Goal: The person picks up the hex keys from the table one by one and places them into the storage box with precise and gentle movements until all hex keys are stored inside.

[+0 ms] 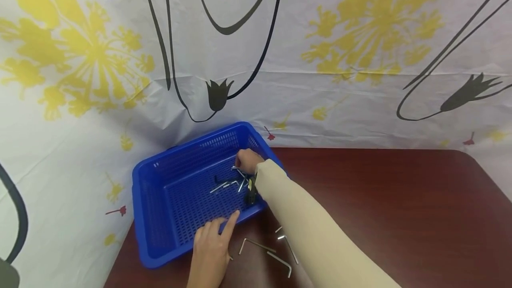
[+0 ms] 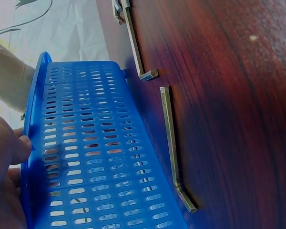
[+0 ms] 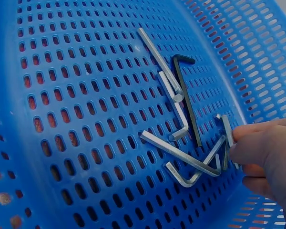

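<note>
A blue perforated plastic basket point(image 1: 136, 208) stands tilted across the left part of the table. My left hand point(image 1: 212, 248) grips its near rim, the thumb showing against the rim in the left wrist view. Reaching into the basket's right side, my right hand point(image 3: 264, 152) pinches a silver Allen key point(image 3: 227, 130) between thumb and fingers, low over the basket floor. Several other silver Allen keys point(image 3: 181, 153) lie beside it, some crossing each other. Among them is a black Allen key point(image 3: 187, 100).
Outside the basket, several Allen keys point(image 1: 280, 259) lie on the dark red wooden table point(image 1: 380, 208), near its front wall and under my right forearm. A white cloth with yellow flowers point(image 1: 288, 57) hangs behind the table and along its left side.
</note>
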`<move>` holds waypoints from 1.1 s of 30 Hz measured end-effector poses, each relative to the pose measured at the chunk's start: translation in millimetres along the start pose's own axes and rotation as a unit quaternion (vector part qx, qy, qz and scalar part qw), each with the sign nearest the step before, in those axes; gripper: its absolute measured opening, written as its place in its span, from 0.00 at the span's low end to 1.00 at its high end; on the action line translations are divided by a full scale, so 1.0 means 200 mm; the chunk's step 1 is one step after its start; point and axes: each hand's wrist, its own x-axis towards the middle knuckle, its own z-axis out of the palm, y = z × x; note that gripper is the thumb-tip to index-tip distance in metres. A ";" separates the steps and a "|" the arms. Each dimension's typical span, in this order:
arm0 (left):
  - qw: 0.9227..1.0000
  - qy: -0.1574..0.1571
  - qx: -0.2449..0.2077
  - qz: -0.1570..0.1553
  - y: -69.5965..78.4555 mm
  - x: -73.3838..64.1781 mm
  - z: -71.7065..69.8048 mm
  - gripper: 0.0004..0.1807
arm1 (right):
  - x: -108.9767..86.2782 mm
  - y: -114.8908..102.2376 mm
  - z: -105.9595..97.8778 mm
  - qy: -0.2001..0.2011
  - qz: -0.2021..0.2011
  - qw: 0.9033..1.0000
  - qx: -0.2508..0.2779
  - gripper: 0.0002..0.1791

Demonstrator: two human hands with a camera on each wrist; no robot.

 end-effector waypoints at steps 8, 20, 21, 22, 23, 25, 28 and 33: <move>1.000 0.000 0.001 -0.002 0.01 0.00 -0.01 0.39 | -0.01 -0.01 -0.02 -0.018 0.002 1.000 -0.011 0.06; 1.000 0.001 -0.003 0.010 0.01 0.01 -0.01 0.38 | 0.00 0.01 -0.06 -0.007 -0.016 1.000 0.012 0.04; 1.000 0.003 -0.004 0.012 0.01 0.01 -0.01 0.38 | 0.00 0.01 -0.06 -0.004 -0.018 1.000 0.019 0.04; 1.000 0.005 -0.004 0.013 0.01 0.01 -0.01 0.38 | 0.00 0.01 -0.07 0.002 -0.025 0.999 0.023 0.04; 1.000 0.008 -0.005 0.014 0.01 0.01 -0.01 0.38 | 0.00 0.01 -0.08 0.004 -0.029 0.999 0.027 0.04; 1.000 0.009 -0.003 0.014 0.01 0.01 -0.01 0.37 | 0.00 0.00 -0.09 0.003 -0.032 0.999 0.043 0.06; 1.000 0.009 0.001 0.015 0.01 0.01 -0.01 0.36 | 0.00 0.01 -0.10 0.010 -0.044 0.998 0.050 0.08; 1.000 0.004 0.008 0.011 0.00 0.00 -0.01 0.36 | 0.06 0.08 -0.06 0.020 -0.079 0.995 0.058 0.08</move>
